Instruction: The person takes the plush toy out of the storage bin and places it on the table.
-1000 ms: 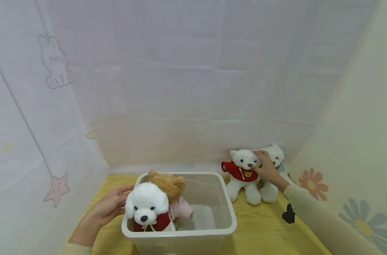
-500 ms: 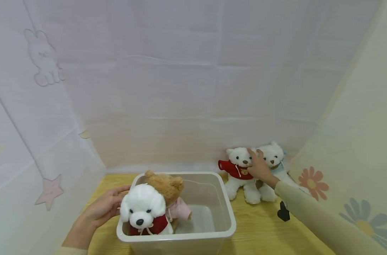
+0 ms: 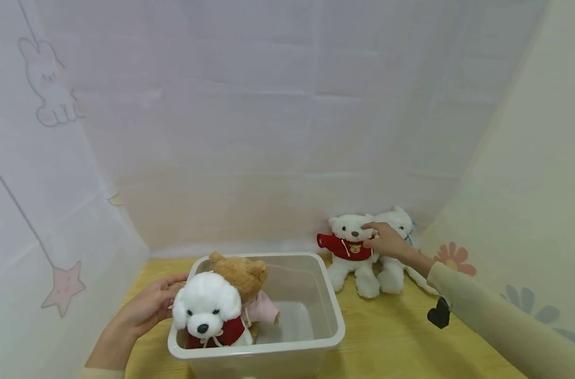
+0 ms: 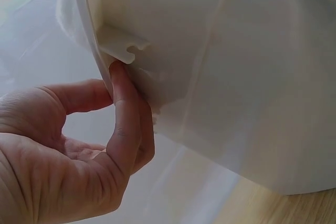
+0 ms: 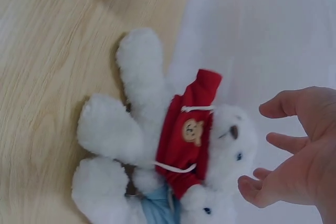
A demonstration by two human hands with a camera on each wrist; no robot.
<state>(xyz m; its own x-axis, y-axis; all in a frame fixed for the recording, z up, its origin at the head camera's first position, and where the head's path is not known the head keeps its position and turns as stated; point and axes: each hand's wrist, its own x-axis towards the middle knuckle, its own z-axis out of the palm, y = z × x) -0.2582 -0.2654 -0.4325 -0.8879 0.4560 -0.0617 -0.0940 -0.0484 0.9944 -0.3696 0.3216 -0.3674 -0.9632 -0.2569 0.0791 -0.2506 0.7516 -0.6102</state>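
My left hand (image 3: pixel 147 305) pinches the left rim of a pale plastic bin (image 3: pixel 263 360); the left wrist view shows thumb and fingers on either side of the rim (image 4: pixel 93 35). Inside the bin, at its left, sit a white plush dog (image 3: pixel 207 297) in red and a brown teddy bear (image 3: pixel 242 273) in pink, its face hidden. My right hand (image 3: pixel 392 243) has its fingers spread beside the head of a white teddy bear (image 3: pixel 347 251) in a red hoodie. Against that bear leans another white teddy bear (image 3: pixel 391 276) in light blue, partly behind my hand.
Both white bears sit on the wooden table (image 3: pixel 382 337) against the back curtain (image 3: pixel 240 158), right of the bin. Printed curtains stand at left and right. A small black heart-shaped piece (image 3: pixel 439 313) shows beside my right sleeve.
My right hand has come off the red-hoodie bear's head and opened its fingers. The head view has turned slightly, so things sit farther left. The left hand has stayed at the bin's rim.
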